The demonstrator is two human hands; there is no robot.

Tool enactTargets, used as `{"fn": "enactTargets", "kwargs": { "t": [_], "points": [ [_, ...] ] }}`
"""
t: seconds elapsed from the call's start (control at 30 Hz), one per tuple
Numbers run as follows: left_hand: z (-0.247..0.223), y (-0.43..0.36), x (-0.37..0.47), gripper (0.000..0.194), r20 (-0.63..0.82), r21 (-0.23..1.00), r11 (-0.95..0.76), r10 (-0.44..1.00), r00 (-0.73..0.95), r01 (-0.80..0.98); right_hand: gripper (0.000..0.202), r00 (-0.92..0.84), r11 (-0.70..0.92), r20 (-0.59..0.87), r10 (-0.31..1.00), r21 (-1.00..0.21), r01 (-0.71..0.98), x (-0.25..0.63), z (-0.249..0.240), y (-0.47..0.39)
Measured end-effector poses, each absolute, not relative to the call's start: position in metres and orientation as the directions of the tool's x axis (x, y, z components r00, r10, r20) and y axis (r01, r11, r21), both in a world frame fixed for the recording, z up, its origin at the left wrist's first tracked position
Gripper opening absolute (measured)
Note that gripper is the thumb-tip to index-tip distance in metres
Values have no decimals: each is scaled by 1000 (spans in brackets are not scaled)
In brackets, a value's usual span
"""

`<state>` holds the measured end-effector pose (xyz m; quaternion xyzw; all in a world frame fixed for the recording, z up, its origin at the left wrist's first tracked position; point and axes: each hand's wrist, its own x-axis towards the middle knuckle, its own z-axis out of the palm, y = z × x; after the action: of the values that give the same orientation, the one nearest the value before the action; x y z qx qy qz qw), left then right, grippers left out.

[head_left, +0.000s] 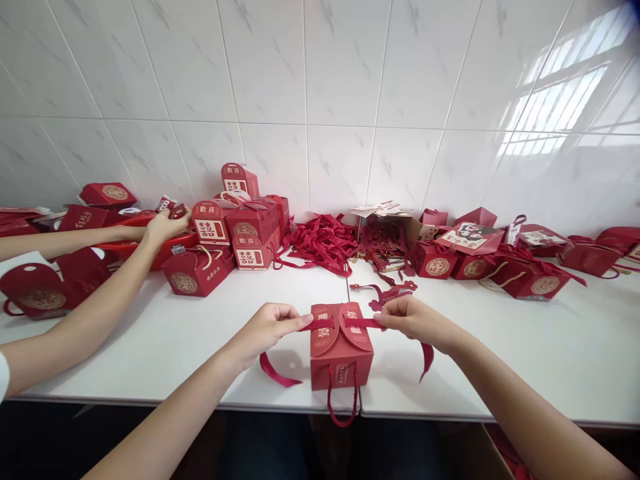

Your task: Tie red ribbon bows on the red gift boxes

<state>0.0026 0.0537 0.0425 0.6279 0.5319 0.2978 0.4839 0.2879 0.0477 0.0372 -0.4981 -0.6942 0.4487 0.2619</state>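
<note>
A red gift box with gold lettering stands near the table's front edge, its top flaps folded over and a twisted rope handle hanging down its front. A dark red ribbon runs through slots in the flaps. On the box's left side my left hand pinches one length of the ribbon, its tail drooping below. My right hand grips the other length on the right, with its loose end dangling under the wrist. Both lengths look stretched out sideways between the hands.
A pile of red ribbons and an open carton of red cut-out tags lie ahead. Stacked boxes stand left of them, more red boxes right. A co-worker's hands reach over a red basket.
</note>
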Motion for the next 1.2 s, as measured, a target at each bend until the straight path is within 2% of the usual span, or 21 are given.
{"fn": "enactTargets", "kwargs": {
  "t": [0.1, 0.23, 0.43, 0.6, 1.0, 1.1, 1.2],
  "points": [
    [26, 56, -3, 48, -229, 921, 104, 924, 305, 376, 46, -471, 66, -137, 871, -918, 390, 290, 24, 53],
    [12, 59, -8, 54, -275, 932, 154, 889, 365, 327, 47, -544, 61, -126, 829, -948, 313, 296, 12, 55],
    [8, 66, -6, 54, -331, 941, 249, 809, 485, 227, 50, -481, 33, -181, 858, -915, 403, 312, -2, 62],
    [6, 67, -10, 53, -277, 957, 190, 828, 488, 221, 50, -385, 24, -193, 902, -870, 492, 327, -5, 58],
    [16, 59, -10, 55, -213, 936, 66, 889, 406, 346, 50, -289, 25, -133, 948, -874, 486, 327, -13, 44],
    [16, 55, -9, 46, -116, 939, 1, 943, 313, 344, 48, -220, 13, -110, 969, -870, 492, 324, -16, 42],
    [14, 49, -15, 36, 75, 931, -104, 993, 95, 350, 43, -89, 65, 27, 996, -886, 459, 325, -20, 40]
  ]
}}
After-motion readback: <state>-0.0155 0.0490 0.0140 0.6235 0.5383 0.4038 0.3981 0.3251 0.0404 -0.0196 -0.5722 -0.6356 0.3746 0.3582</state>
